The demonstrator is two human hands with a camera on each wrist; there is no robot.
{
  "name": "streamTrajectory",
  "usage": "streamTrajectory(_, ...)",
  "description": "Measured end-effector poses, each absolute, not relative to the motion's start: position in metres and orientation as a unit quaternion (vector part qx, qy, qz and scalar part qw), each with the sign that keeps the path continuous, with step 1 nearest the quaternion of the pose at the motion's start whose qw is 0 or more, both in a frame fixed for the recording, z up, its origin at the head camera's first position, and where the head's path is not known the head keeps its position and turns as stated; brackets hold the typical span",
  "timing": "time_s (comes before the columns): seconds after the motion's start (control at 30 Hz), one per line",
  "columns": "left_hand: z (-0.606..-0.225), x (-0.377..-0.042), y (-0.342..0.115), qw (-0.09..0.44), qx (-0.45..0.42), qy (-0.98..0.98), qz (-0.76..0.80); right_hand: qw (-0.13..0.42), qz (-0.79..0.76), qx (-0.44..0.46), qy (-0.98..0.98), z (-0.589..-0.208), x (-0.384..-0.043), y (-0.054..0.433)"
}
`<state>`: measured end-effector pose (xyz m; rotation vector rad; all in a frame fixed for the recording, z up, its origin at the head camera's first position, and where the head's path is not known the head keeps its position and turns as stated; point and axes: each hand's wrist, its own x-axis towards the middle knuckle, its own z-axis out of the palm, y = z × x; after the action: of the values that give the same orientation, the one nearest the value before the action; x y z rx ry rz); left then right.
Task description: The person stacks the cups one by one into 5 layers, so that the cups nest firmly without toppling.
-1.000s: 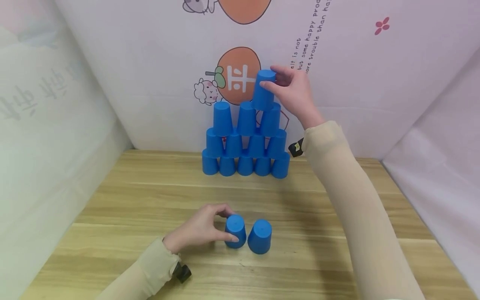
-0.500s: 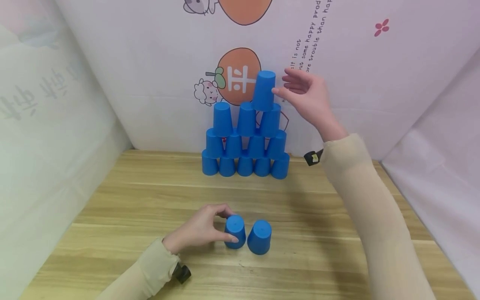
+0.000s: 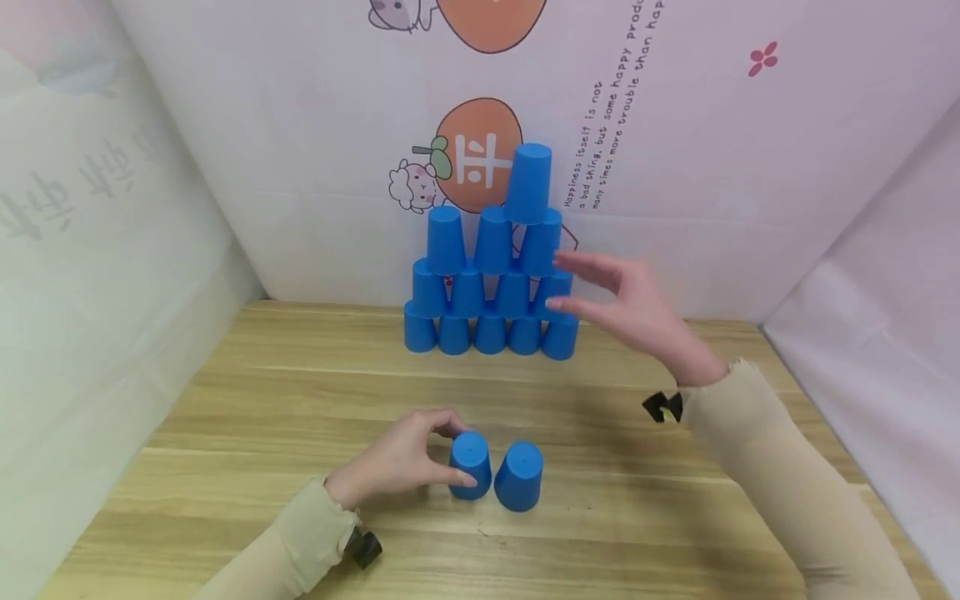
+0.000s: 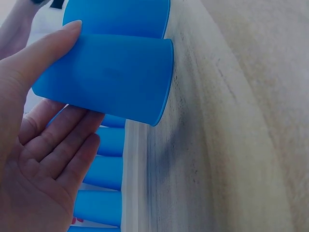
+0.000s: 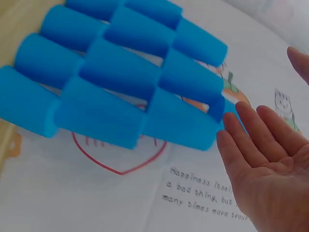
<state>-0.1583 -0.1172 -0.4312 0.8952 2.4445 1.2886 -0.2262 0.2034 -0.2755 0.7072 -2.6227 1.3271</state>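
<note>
My left hand (image 3: 401, 458) holds an upside-down blue cup (image 3: 470, 467) low at the front of the table, thumb on its near side and fingers behind. In the left wrist view its thumb lies along the cup wall (image 4: 111, 72). Just right of it stands a second upside-down cup (image 3: 519, 479). My right hand (image 3: 637, 308) has nothing in it, fingers spread, beside the right side of a blue cup pyramid (image 3: 491, 292). One cup (image 3: 529, 183) tops the pyramid, over its third row's right part. The right wrist view shows the bare palm (image 5: 270, 179) near the stacked cups (image 5: 116, 63).
The pyramid stands at the back of the wooden table (image 3: 300, 383), close to a printed white backdrop (image 3: 690, 125). White cloth walls (image 3: 90, 250) flank both sides. A dark band (image 3: 363, 547) sits at my left wrist, another (image 3: 663, 407) at my right.
My right hand has let go of the top cup, drawn back right and come down beside the pyramid. That cup stays on the third row. My left hand keeps its place on its cup.
</note>
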Motion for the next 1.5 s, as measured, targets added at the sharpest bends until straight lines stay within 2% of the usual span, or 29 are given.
streamTrajectory(0.37, -0.432, -0.158, -0.117, 0.118, 0.307, 0.837, 0.437, -0.018, 0.420, 0.288, -0.860, -0.351, -0.175, 0.208)
streamTrajectory(0.7, -0.432, -0.157, -0.118, 0.119, 0.309, 0.837, 0.437, -0.171, 0.483, 0.331, -0.792, -0.415, -0.148, 0.204)
streamTrajectory(0.8, -0.433, -0.156, -0.117, 0.126, 0.307, 0.836, 0.438, -0.201, 0.482, 0.331, -0.786, -0.427, -0.147, 0.200)
streamTrajectory(0.97, -0.437, -0.155, -0.114, 0.140, 0.315, 0.828, 0.441, -0.227, 0.475, 0.329, -0.784, -0.437, -0.146, 0.193)
streamTrajectory(1.5, -0.444, -0.159, -0.111, 0.172, 0.313, 0.848, 0.392, -0.249, 0.493, 0.291, -0.781, -0.438, -0.146, 0.185)
